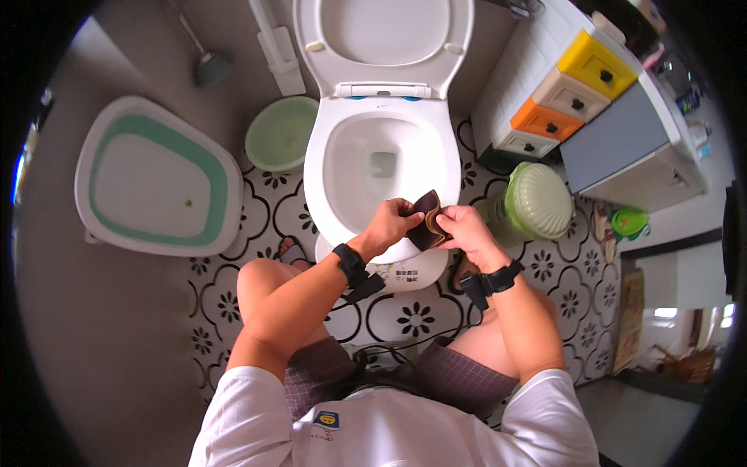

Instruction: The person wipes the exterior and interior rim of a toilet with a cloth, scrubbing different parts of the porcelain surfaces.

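Between my two hands is a brown wallet [425, 231], its layers spread apart, held above the front rim of a white toilet [315, 175]. My left hand [387, 224] pinches the wallet's left side between thumb and fingers. On its right side, my right hand [465, 233] grips the edge with thumb and fingers. Whether anything lies inside the wallet's folds I cannot tell. The toilet's lid and seat [385, 31] stand raised, and some water [382, 164] shows at the bottom of the bowl. Black straps with small boxes sit on both my wrists.
Left of the toilet are a pale green basin [261, 144] and a white and green tub [159, 241]. At right stand a lidded green bin [539, 201] and a cabinet with coloured drawers [547, 119]. A black cable [389, 349] hangs between my legs over patterned tiles.
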### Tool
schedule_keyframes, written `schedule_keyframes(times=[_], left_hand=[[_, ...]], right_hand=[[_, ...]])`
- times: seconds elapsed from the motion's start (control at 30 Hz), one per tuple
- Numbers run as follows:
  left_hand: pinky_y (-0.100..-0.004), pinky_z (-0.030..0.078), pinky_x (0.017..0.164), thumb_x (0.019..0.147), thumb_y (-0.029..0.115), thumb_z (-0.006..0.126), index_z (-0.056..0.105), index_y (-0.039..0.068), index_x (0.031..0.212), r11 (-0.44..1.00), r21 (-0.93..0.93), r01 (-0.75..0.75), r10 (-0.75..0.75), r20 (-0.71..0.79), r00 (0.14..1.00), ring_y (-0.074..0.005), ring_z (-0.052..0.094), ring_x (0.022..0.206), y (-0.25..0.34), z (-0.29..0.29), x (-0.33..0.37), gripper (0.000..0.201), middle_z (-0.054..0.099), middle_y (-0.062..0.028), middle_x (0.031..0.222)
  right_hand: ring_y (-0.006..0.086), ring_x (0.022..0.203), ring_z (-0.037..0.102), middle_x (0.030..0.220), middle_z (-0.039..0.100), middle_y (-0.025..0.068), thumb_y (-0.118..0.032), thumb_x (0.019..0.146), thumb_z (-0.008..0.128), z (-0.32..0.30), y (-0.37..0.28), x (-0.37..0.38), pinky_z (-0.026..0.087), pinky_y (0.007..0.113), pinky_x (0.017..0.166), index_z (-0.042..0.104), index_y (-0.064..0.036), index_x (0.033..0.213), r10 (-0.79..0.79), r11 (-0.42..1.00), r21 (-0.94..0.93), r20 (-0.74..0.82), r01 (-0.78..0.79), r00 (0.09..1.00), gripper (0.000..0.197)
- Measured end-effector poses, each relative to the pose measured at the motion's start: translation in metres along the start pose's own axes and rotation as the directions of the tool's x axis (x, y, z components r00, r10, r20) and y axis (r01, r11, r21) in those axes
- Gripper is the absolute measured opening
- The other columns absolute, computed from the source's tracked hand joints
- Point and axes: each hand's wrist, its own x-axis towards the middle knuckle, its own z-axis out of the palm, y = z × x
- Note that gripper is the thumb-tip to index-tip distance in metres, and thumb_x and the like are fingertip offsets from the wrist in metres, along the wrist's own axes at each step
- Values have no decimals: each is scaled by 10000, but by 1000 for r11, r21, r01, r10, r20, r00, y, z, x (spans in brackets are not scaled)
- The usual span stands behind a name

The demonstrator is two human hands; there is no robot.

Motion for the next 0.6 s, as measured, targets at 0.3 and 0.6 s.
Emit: schedule_keyframes(times=[0.3,0.6], left_hand=[[-418,504,763,750,220,719,655,36,949,627,776,-70,228,-97,969,-385,629,837,2,54,27,278,660,-203,907],[-478,308,1013,842,325,616,369,-34,1363,119,990,73,526,-125,841,-385,370,1215,0,104,23,679,365,-240,1359]], right_hand=[[338,746,659,786,680,138,-178,776,595,-49,-20,-11,525,394,664,709,-78,782,-450,802,-561,-343,204,824,152],[233,678,676,729,686,136,-115,736,650,-80,-34,-10,516,311,641,703,-28,788,-522,852,-248,-465,461,715,115]])
